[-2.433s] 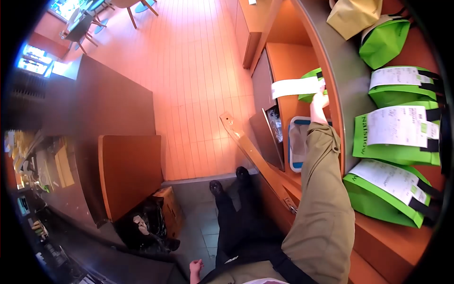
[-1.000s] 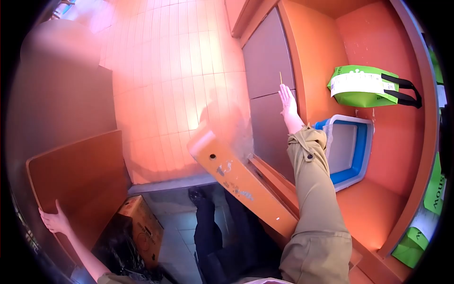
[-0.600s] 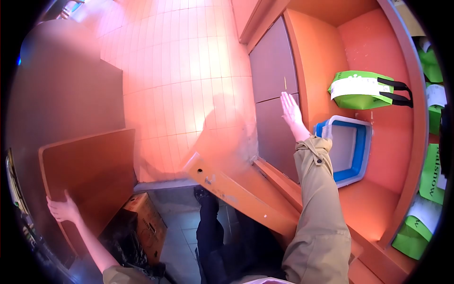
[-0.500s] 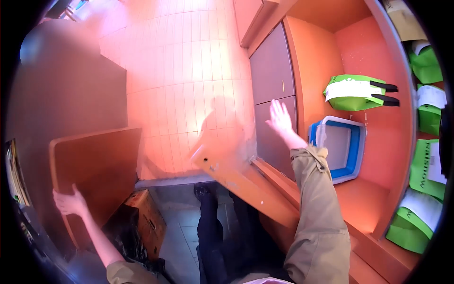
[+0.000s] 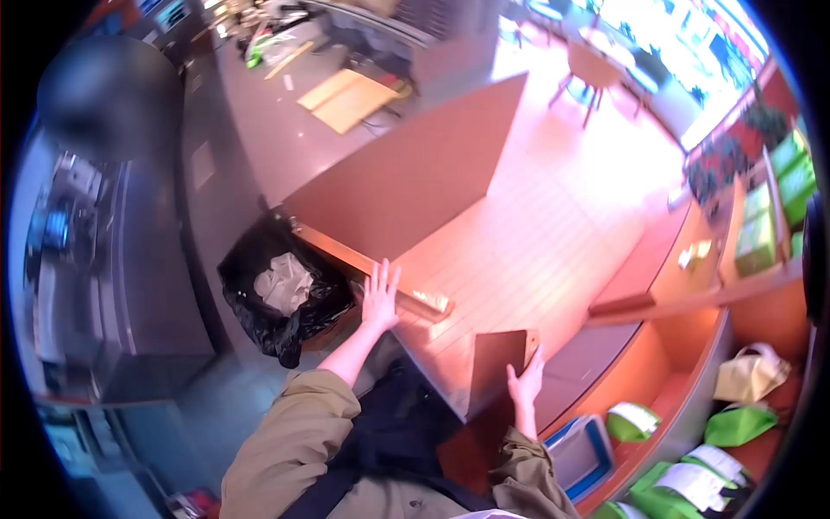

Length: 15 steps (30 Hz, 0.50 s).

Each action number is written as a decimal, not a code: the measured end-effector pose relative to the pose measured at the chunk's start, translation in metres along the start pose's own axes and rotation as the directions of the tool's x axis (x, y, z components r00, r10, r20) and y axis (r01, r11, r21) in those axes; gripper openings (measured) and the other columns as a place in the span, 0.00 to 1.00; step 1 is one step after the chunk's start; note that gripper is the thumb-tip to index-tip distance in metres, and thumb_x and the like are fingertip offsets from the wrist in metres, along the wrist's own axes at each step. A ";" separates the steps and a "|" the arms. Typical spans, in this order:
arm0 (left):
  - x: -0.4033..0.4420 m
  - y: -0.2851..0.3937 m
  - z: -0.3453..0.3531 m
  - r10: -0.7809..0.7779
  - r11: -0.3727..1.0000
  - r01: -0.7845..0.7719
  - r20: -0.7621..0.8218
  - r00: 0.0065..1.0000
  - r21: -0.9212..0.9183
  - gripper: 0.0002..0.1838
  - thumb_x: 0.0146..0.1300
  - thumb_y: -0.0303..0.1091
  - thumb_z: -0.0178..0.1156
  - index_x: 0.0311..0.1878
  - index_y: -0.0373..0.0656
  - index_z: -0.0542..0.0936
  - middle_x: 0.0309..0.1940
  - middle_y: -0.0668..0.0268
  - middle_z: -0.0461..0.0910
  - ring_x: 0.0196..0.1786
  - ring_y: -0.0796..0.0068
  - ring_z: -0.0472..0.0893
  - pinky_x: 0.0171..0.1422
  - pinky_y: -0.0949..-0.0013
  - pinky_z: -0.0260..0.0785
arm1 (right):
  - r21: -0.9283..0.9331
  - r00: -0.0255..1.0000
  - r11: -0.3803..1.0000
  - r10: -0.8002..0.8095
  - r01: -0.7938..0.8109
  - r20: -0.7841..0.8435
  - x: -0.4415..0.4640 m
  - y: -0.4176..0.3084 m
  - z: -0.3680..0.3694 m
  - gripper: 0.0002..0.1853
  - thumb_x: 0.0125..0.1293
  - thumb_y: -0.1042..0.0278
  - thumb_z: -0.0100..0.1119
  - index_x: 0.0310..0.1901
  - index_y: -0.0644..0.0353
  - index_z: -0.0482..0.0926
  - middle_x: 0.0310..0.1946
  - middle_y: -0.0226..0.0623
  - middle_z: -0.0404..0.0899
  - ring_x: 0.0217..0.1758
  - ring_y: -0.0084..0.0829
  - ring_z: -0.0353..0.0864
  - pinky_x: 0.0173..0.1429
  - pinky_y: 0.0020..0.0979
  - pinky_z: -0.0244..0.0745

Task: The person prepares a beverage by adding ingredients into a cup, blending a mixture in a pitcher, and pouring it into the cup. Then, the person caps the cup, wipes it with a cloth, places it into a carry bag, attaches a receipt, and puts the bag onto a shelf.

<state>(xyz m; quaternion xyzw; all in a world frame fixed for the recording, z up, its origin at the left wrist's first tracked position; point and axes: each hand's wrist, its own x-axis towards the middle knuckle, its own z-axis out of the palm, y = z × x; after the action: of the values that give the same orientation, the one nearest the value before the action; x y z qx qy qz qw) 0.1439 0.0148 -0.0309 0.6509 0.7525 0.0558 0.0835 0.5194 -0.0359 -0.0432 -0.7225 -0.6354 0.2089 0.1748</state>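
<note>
My left hand (image 5: 379, 298) has its fingers spread and lies against the edge of a brown half-height door panel (image 5: 372, 255), or just over it. My right hand (image 5: 525, 385) is beside the upper edge of a second, smaller brown panel (image 5: 494, 368), its thumb apart from the fingers; whether it touches the panel is hard to tell. Neither hand has anything wrapped in it. Left of my left hand stands a bin lined with a black bag (image 5: 259, 324), crumpled white paper (image 5: 284, 284) inside.
A large brown partition (image 5: 424, 182) rises ahead, with tiled floor (image 5: 553, 233) beyond it. At right are orange shelves (image 5: 661, 355) with green bags (image 5: 692, 484) and a blue-and-white bin (image 5: 584, 454). A dark steel counter (image 5: 156, 268) runs along the left. A table (image 5: 596, 65) stands far off.
My view has swung left and up, showing the counter, bin and room beyond. My left hand has left the broad panel's outer edge; my right hand, raised before, is now beside the smaller panel.
</note>
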 end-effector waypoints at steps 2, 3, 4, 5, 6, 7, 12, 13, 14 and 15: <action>-0.021 -0.010 -0.008 0.036 0.998 -0.029 0.112 0.993 -0.064 0.60 0.36 0.31 0.71 0.74 0.50 0.46 0.74 0.52 0.36 0.76 0.48 0.36 0.75 0.48 0.44 | -0.028 0.999 1.000 -0.007 0.008 0.035 -0.004 0.011 0.024 0.47 0.57 0.65 0.62 0.72 0.58 0.42 0.61 0.61 0.61 0.63 0.58 0.63 0.64 0.47 0.64; -0.020 -0.020 -0.016 0.046 0.998 -0.035 0.195 0.980 -0.059 0.62 0.34 0.34 0.73 0.74 0.51 0.45 0.74 0.53 0.36 0.76 0.49 0.36 0.75 0.48 0.46 | 0.000 0.993 1.000 0.023 -0.023 0.119 0.001 -0.002 0.026 0.45 0.58 0.66 0.60 0.71 0.59 0.43 0.62 0.61 0.60 0.64 0.58 0.62 0.65 0.47 0.63; -0.020 -0.032 -0.007 0.048 0.999 -0.043 0.255 0.966 -0.024 0.61 0.36 0.41 0.73 0.74 0.49 0.47 0.74 0.53 0.37 0.76 0.48 0.37 0.73 0.46 0.51 | -0.013 0.983 0.999 0.048 -0.047 0.175 -0.002 -0.014 0.029 0.44 0.58 0.66 0.60 0.71 0.60 0.44 0.62 0.61 0.60 0.64 0.57 0.62 0.66 0.45 0.62; -0.023 -0.032 -0.027 0.066 0.996 -0.047 0.292 0.954 -0.072 0.51 0.40 0.46 0.71 0.70 0.45 0.59 0.71 0.51 0.52 0.73 0.47 0.51 0.69 0.50 0.59 | -0.096 0.972 0.991 0.108 -0.090 0.208 -0.004 -0.010 0.046 0.47 0.55 0.62 0.63 0.71 0.59 0.43 0.64 0.58 0.59 0.67 0.54 0.60 0.67 0.51 0.60; -0.008 -0.036 -0.047 0.263 0.937 -0.089 0.517 0.815 -0.337 0.39 0.46 0.50 0.68 0.61 0.41 0.71 0.62 0.51 0.69 0.65 0.51 0.67 0.64 0.57 0.65 | -0.198 0.948 0.972 0.179 -0.129 0.262 -0.011 -0.041 0.036 0.50 0.53 0.59 0.65 0.71 0.59 0.42 0.65 0.54 0.58 0.68 0.51 0.59 0.67 0.55 0.57; -0.023 -0.038 -0.067 0.352 0.718 0.076 0.455 0.818 -0.692 0.26 0.54 0.43 0.64 0.54 0.37 0.77 0.53 0.54 0.77 0.57 0.59 0.75 0.61 0.64 0.67 | -0.301 0.916 0.940 0.257 -0.162 0.307 -0.022 -0.077 0.026 0.53 0.51 0.56 0.67 0.72 0.59 0.42 0.66 0.50 0.58 0.70 0.48 0.59 0.68 0.60 0.54; -0.168 -0.095 -0.376 0.771 -0.255 -0.053 -0.236 0.592 -0.966 0.18 0.70 0.36 0.45 0.57 0.36 0.72 0.55 0.61 0.75 0.59 0.70 0.72 0.66 0.66 0.59 | -0.571 0.849 0.776 0.471 -0.268 0.242 -0.038 -0.145 0.074 0.51 0.46 0.50 0.68 0.70 0.56 0.50 0.70 0.39 0.54 0.75 0.39 0.48 0.72 0.62 0.43; -0.199 -0.125 -0.431 0.770 -0.360 -0.134 -0.375 0.517 -0.923 0.18 0.70 0.35 0.43 0.56 0.35 0.73 0.54 0.59 0.75 0.59 0.67 0.72 0.65 0.65 0.60 | -0.577 0.810 0.753 0.531 -0.316 0.250 -0.034 -0.143 0.093 0.55 0.45 0.48 0.69 0.71 0.57 0.47 0.71 0.39 0.50 0.76 0.39 0.46 0.72 0.62 0.43; -0.227 -0.159 -0.473 0.761 -0.431 -0.183 -0.465 0.453 -0.884 0.18 0.71 0.36 0.43 0.55 0.35 0.73 0.54 0.58 0.75 0.59 0.64 0.72 0.65 0.64 0.60 | -0.589 0.769 0.725 0.587 -0.358 0.254 -0.033 -0.144 0.105 0.59 0.45 0.45 0.69 0.72 0.58 0.43 0.73 0.39 0.47 0.76 0.39 0.44 0.72 0.61 0.42; -0.249 -0.190 -0.499 0.742 -0.497 -0.233 -0.549 0.386 -0.836 0.18 0.71 0.37 0.43 0.54 0.35 0.74 0.53 0.57 0.75 0.58 0.62 0.73 0.65 0.64 0.60 | -0.593 0.747 0.713 0.610 -0.373 0.263 -0.044 -0.156 0.111 0.56 0.49 0.48 0.69 0.72 0.57 0.42 0.74 0.37 0.44 0.77 0.44 0.41 0.71 0.65 0.41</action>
<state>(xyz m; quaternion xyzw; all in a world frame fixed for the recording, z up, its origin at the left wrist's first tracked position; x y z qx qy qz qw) -0.1045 -0.2473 0.4345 0.6493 -0.0433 0.4685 0.5975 0.3246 -0.0602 -0.0535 -0.8209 -0.4665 0.2328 -0.2332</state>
